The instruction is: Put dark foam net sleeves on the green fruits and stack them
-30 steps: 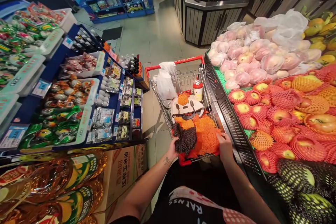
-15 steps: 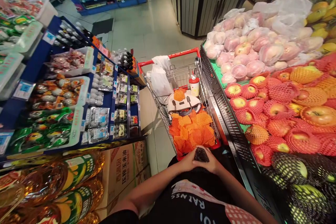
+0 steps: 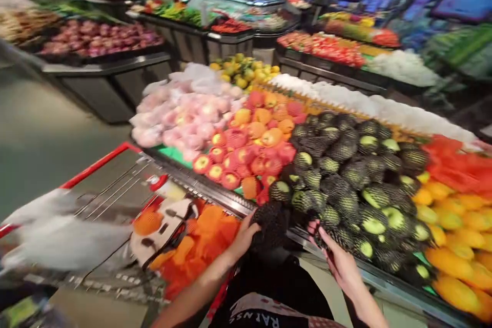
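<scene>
My left hand (image 3: 246,234) is closed on a bundle of black foam netting (image 3: 271,225) in front of my body. Whether anything sits inside the bundle cannot be seen. My right hand (image 3: 336,256) reaches to the near edge of a pile of green fruit in black foam nets (image 3: 357,179). Its fingertips are among dark netting and blurred, so I cannot make out whether they grip anything. Left of my left hand, orange foam nets (image 3: 203,233) fill the near end of the shopping cart (image 3: 98,164).
Beside the green fruit lie apples in red nets (image 3: 234,161), pale wrapped fruit (image 3: 184,113) and yellow fruit (image 3: 453,236). A metal rail (image 3: 226,202) edges the display. The cart also carries white plastic bags (image 3: 69,241), a cup with a red lid (image 3: 165,184) and a white bag (image 3: 165,225).
My view has swung right toward the fruit display. My hands, together around a dark netted thing before, are now apart; the right one has moved to the green fruit.
</scene>
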`<state>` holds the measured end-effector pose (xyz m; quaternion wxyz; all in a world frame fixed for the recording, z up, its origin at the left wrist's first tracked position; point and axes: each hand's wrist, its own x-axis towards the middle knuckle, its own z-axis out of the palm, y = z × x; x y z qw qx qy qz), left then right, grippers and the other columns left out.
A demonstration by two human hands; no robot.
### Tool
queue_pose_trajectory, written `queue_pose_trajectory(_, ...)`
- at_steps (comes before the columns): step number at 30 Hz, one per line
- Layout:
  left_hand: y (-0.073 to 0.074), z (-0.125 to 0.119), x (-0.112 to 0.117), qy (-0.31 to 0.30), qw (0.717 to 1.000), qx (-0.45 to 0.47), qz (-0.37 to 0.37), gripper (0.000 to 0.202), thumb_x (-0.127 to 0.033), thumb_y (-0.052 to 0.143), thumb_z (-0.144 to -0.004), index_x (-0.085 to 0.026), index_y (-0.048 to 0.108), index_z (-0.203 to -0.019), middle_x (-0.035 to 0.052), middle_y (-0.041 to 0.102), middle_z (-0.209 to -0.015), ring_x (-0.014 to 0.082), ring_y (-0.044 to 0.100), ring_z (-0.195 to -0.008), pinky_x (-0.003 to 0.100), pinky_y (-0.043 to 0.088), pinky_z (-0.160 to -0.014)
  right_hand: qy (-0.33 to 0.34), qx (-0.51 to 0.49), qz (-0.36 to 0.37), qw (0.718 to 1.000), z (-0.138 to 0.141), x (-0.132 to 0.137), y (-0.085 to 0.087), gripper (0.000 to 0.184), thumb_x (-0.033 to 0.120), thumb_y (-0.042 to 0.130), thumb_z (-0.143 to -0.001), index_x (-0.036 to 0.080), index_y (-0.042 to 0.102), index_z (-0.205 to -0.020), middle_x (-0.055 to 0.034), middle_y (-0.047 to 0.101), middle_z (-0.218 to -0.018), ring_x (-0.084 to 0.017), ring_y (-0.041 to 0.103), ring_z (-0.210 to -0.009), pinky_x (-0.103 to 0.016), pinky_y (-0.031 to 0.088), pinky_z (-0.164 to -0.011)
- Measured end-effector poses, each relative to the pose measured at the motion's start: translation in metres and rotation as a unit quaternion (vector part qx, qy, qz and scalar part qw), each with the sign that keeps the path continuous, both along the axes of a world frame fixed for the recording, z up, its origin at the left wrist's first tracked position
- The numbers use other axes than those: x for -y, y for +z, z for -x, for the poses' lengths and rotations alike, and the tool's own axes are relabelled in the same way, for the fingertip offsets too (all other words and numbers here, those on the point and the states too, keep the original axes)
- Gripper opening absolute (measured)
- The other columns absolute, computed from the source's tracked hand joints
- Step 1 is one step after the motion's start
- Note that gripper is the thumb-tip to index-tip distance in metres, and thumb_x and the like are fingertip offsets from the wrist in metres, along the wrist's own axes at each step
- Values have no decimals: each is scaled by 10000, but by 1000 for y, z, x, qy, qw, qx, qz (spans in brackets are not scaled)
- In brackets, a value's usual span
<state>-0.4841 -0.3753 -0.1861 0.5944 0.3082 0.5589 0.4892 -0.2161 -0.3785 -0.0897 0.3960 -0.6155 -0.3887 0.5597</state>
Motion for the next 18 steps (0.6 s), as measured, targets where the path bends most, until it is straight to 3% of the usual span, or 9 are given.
queue_pose_trajectory(3,19,-33,-37,25,997,-51,-53,600,-323,640,-681,-191,675,-1265,84,706,-1268,325,578,-1262,493,395,-1140,-165,-59,9,984,-70,32,9,404,530,848,-719,237,766,-985,-28,720,-756,-223,659,-666,-320,555,-559)
queue_pose_trajectory(6,37,-80,-62,7,985,-108,-134,586,-376,651,-718,-189,656,-1273,86,696,-1269,318,561,-1291,495,365,-1166,-270,-131,-5,954,-129,73,6,629,539,870,-708,288,674,-1251,-5,691,-784,-159,584,-600,-227,430,-447)
queue_pose_trajectory(8,47,-118,-71,-10,972,-149,-180,560,-394,653,-747,-189,636,-1268,94,692,-1258,313,575,-1275,499,388,-1148,-285,-206,-10,936,-159,98,-1,755,699,772,-737,343,589,-1377,-33,717,-907,-175,614,-665,-235,463,-479)
queue_pose_trajectory(11,60,-179,-80,-55,935,-211,-279,481,-368,645,-800,-179,605,-1240,113,690,-1231,297,620,-1217,487,452,-1094,-305,-296,1,905,-199,123,-11,760,846,607,-753,343,652,-1321,-66,729,-1020,-220,652,-761,-299,543,-561)
queue_pose_trajectory(14,76,-237,-91,-82,884,-255,-384,477,-262,622,-845,-180,520,-1305,124,684,-1221,254,660,-1162,426,511,-1032,-322,-303,3,897,-241,126,-13,564,730,634,-808,280,768,-1120,-71,735,-1021,-240,668,-795,-329,581,-624)
queue_pose_trajectory(16,86,-271,-105,-44,855,-281,-434,563,-211,627,-843,-177,441,-1373,139,670,-1248,247,665,-1171,410,520,-1025,-319,-285,-13,903,-274,117,-9,424,604,715,-786,270,788,-1037,-60,742,-1032,-263,683,-847,-348,599,-670)
queue_pose_trajectory(18,93,-303,-124,15,823,-318,-471,609,-215,634,-842,-159,406,-1405,171,648,-1291,275,644,-1217,447,498,-1059,-311,-260,-28,914,-308,101,-4,403,495,779,-718,279,781,-1058,-49,746,-1090,-305,688,-968,-387,612,-760)
